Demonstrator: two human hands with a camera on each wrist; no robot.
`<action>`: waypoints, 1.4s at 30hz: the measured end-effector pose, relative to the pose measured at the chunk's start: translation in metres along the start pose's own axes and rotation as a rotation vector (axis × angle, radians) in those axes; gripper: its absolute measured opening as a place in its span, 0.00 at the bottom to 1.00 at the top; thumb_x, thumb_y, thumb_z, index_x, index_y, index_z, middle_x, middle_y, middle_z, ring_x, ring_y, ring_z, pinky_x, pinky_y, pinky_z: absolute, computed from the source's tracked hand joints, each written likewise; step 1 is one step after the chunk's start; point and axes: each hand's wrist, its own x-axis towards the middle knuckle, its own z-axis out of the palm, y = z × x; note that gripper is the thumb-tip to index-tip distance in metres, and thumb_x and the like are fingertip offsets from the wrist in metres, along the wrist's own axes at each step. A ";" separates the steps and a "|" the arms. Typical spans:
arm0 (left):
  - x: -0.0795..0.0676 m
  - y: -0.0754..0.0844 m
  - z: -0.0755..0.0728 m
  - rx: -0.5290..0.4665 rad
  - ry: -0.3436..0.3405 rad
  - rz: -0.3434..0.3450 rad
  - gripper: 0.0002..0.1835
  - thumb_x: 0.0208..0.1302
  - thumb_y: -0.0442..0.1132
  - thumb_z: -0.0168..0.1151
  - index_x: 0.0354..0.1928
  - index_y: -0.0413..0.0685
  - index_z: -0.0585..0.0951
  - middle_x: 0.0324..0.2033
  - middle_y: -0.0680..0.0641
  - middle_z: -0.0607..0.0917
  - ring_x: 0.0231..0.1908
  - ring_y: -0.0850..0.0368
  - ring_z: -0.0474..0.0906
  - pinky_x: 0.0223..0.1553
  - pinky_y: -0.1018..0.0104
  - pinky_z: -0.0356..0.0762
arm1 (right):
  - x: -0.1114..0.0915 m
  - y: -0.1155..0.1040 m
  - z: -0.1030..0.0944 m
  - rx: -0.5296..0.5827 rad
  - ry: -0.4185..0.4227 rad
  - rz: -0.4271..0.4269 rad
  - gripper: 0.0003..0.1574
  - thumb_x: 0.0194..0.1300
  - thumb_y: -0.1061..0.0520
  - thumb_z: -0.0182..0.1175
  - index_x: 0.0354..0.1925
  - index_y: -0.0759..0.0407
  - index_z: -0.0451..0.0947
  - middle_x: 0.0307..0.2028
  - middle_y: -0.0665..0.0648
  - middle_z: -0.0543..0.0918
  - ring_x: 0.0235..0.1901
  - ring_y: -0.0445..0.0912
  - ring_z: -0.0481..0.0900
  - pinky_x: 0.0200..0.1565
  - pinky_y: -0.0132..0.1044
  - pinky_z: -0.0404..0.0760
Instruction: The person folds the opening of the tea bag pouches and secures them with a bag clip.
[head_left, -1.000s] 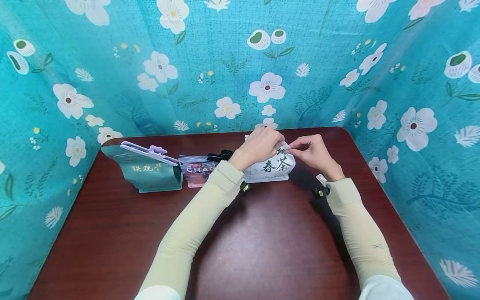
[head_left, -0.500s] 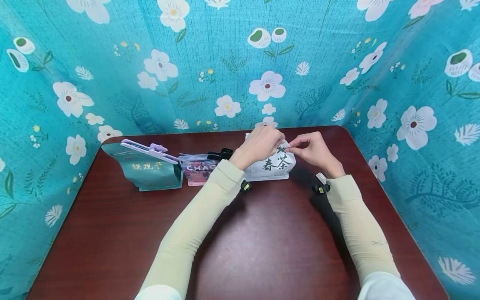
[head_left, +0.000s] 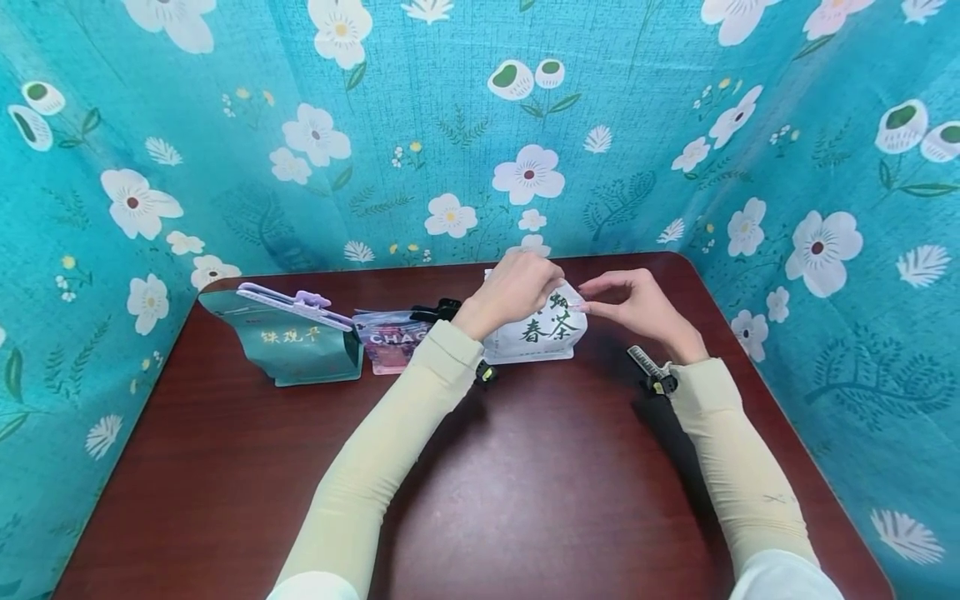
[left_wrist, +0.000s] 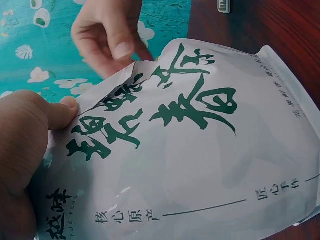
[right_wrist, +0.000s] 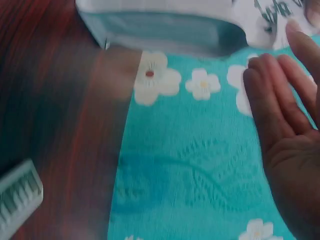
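Note:
A white tea bag (head_left: 543, 329) with green Chinese lettering stands on the table, right of centre. My left hand (head_left: 513, 287) pinches its top edge; in the left wrist view the left thumb (left_wrist: 62, 111) presses on that edge, which looks folded. At the bag's right upper corner is my right hand (head_left: 637, 308). Its thumb is at the bag's side and its fingers are spread away from the thumb. In the right wrist view the right hand's fingers (right_wrist: 272, 100) look fairly straight beside the bag (right_wrist: 170, 30), with nothing gripped.
To the left stand a green tea bag (head_left: 300, 350) with a lilac sealing clip (head_left: 300, 307) and a pink-purple bag (head_left: 386, 342) with a black clip (head_left: 438, 311). A small pale ridged object (head_left: 643, 362) lies by the right wrist. Floral cloth (head_left: 420, 125) surrounds the table (head_left: 540, 483).
My right thumb and fingers have parted at the bag's corner, and the right wrist has shifted a little right. More of the pale ridged object shows. The left hand keeps its hold.

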 end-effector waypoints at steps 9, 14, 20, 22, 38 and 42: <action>-0.002 0.000 0.000 -0.030 0.012 0.023 0.14 0.77 0.37 0.54 0.38 0.47 0.90 0.18 0.52 0.78 0.23 0.60 0.71 0.29 0.69 0.68 | -0.034 0.028 -0.040 -0.356 -0.163 0.213 0.21 0.61 0.52 0.75 0.50 0.61 0.87 0.46 0.60 0.89 0.47 0.51 0.84 0.43 0.32 0.80; -0.002 0.000 -0.001 -0.020 -0.004 0.017 0.14 0.77 0.38 0.54 0.42 0.47 0.90 0.20 0.51 0.81 0.24 0.60 0.73 0.30 0.69 0.69 | -0.056 0.036 -0.052 -0.390 -0.269 0.341 0.28 0.62 0.50 0.74 0.54 0.66 0.84 0.51 0.67 0.86 0.52 0.59 0.81 0.49 0.51 0.82; -0.002 0.000 -0.001 -0.027 0.001 0.009 0.14 0.77 0.37 0.54 0.37 0.46 0.89 0.16 0.53 0.72 0.22 0.60 0.69 0.27 0.71 0.64 | -0.076 0.041 -0.056 -0.393 -0.322 0.422 0.31 0.61 0.50 0.74 0.55 0.68 0.82 0.51 0.69 0.85 0.50 0.60 0.80 0.47 0.53 0.83; -0.002 0.000 -0.001 -0.030 0.001 0.013 0.14 0.77 0.37 0.54 0.36 0.45 0.88 0.16 0.53 0.71 0.22 0.60 0.68 0.27 0.71 0.63 | -0.081 0.042 -0.057 -0.393 -0.352 0.451 0.31 0.61 0.50 0.74 0.55 0.70 0.82 0.50 0.69 0.85 0.48 0.58 0.81 0.46 0.52 0.84; -0.002 -0.001 -0.002 -0.025 0.010 0.022 0.14 0.77 0.37 0.54 0.36 0.46 0.89 0.16 0.52 0.73 0.21 0.59 0.67 0.27 0.70 0.63 | -0.095 0.039 -0.055 -0.431 -0.392 0.601 0.25 0.52 0.55 0.79 0.43 0.70 0.83 0.35 0.61 0.85 0.34 0.53 0.79 0.37 0.48 0.82; -0.002 -0.001 0.000 -0.019 0.010 0.028 0.15 0.77 0.37 0.54 0.34 0.46 0.88 0.16 0.54 0.70 0.21 0.60 0.66 0.26 0.71 0.61 | -0.096 0.038 -0.055 -0.397 -0.400 0.633 0.24 0.52 0.55 0.79 0.41 0.70 0.83 0.34 0.60 0.84 0.34 0.52 0.78 0.35 0.45 0.81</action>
